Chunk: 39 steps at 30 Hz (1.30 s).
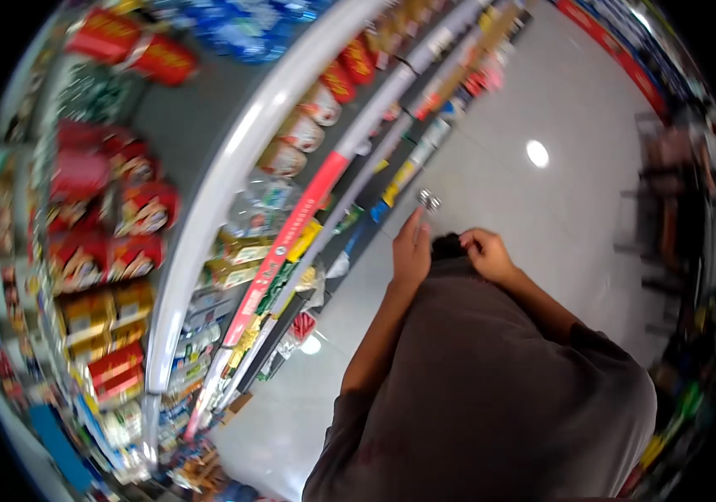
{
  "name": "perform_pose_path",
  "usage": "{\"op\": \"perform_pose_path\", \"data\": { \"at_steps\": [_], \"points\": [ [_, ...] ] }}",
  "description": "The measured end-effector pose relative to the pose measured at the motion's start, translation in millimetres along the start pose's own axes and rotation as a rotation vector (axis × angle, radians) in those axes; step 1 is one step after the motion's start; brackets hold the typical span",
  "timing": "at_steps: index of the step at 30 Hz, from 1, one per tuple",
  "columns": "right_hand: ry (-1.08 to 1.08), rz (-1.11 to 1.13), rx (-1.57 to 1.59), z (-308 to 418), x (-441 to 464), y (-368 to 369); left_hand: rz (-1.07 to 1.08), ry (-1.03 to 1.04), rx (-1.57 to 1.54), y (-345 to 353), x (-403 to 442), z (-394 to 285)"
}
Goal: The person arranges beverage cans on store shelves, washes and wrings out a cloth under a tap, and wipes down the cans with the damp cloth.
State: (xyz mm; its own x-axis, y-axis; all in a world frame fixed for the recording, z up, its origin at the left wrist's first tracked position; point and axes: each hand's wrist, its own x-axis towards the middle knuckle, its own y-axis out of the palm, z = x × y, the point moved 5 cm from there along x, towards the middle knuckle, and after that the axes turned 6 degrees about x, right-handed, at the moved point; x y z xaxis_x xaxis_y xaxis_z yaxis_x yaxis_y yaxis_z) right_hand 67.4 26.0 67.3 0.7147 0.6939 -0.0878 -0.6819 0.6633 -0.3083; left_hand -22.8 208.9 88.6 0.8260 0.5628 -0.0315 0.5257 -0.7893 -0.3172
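My left hand [411, 249] is in front of my body, closed with its fingertips pointing away from me. A small shiny silver metal thing [429, 200] shows at those fingertips; its kind is too blurred to tell. To the right, my right hand [489, 253] has its fingers curled in beside a black patch [447, 246] just past my shirt hem. Whether that patch is clothing or a held item cannot be told, and what lies within the right fingers is hidden. My dark grey shirt [500, 393] fills the lower middle.
A long shop shelf [232, 180] with a pale rounded edge runs diagonally on my left. It carries red packs [136, 209], jars [301, 131] and bottles. Glossy tiled floor [534, 201] lies ahead. Dark stools or chairs [663, 176] stand along the right side.
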Motion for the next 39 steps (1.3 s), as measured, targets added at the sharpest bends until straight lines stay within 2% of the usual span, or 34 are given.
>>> {"op": "perform_pose_path", "data": {
  "at_steps": [2, 3, 6, 8, 10, 13, 16, 17, 20, 21, 23, 25, 27, 28, 30, 33, 35, 37, 39],
  "points": [
    [0.157, 0.082, 0.010, -12, -44, -2, 0.075, -0.178, -0.078, 27, -26, 69],
    [0.227, 0.121, 0.025, -14, -60, -3, 0.135, -0.214, -0.018, 40, -38, 93],
    [0.391, 0.017, -0.066, -22, -75, -12, 0.303, -0.245, 0.178, 72, -55, 143],
    [0.333, 0.011, -0.065, -32, -79, -11, 0.434, -0.217, 0.315, 94, -58, 167],
    [0.301, 0.028, -0.071, -34, -74, -15, 0.477, -0.176, 0.419, 107, -49, 186],
    [0.396, -0.024, 0.089, -73, -63, -12, 0.373, -0.398, 0.260, 113, -25, 197],
    [0.570, -0.012, 0.161, -158, -38, -5, 0.360, -0.528, 0.204, 138, -2, 264],
    [0.624, 0.009, 0.166, -199, -29, -2, 0.321, -0.703, -0.011, 157, 0, 317],
    [0.707, 0.045, 0.071, -362, 24, 22, 0.142, -0.953, -0.151, 207, 45, 385],
    [0.733, 0.060, 0.025, -415, 38, 32, 0.171, -0.888, -0.182, 228, 67, 403],
    [0.840, 0.075, -0.001, -514, 85, 53, 0.227, -0.809, -0.125, 266, 87, 496],
    [0.844, -0.004, -0.069, -591, 130, 76, 0.168, -0.936, -0.173, 307, 94, 608],
    [0.803, 0.002, -0.040, -644, 170, 101, 0.202, -1.108, -0.094, 339, 111, 659],
    [0.773, 0.001, -0.043, -666, 181, 121, 0.085, -1.109, -0.174, 350, 123, 659],
    [0.741, 0.013, 0.038, -694, 200, 141, 0.108, -1.063, -0.373, 370, 132, 682],
    [0.831, 0.027, 0.238, -706, 195, 160, 0.063, -1.068, -0.484, 380, 122, 703],
    [0.941, -0.039, 0.258, -698, 186, 159, 0.094, -1.014, -0.342, 379, 111, 708],
    [0.876, -0.132, 0.276, -699, 160, 160, 0.168, -0.916, -0.111, 379, 92, 715],
    [0.866, -0.175, 0.255, -672, 138, 143, 0.125, -0.887, -0.223, 380, 60, 694]
  ]
}}
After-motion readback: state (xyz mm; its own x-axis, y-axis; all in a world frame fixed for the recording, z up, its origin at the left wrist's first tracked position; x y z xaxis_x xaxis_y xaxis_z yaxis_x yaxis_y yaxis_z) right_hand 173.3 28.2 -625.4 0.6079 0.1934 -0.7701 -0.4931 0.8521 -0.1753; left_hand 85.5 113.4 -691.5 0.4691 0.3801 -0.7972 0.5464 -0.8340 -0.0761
